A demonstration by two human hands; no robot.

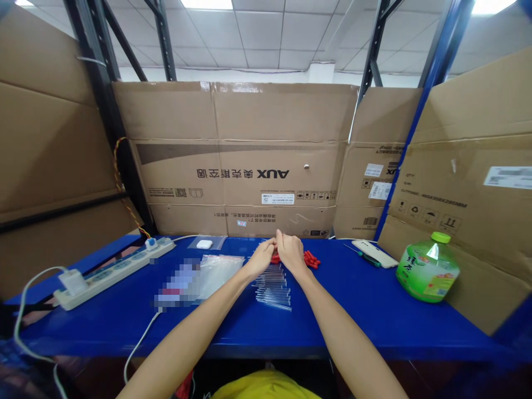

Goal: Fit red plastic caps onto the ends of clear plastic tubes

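My left hand (261, 257) and my right hand (290, 252) meet at the far middle of the blue table (366, 316), fingers pinched together over a heap of small red pieces (311, 259). What the fingertips hold is too small to make out. Just in front of the hands lies a row of clear thin tubes (273, 285) side by side on the table. Both forearms reach in from the near edge.
A white power strip (112, 272) with a plugged charger lies at the left, clear plastic bags (218, 271) and a small white case (204, 244) beside it. A green bottle (428, 269) stands at the right, a white device (374, 253) behind it. Cardboard walls surround the table.
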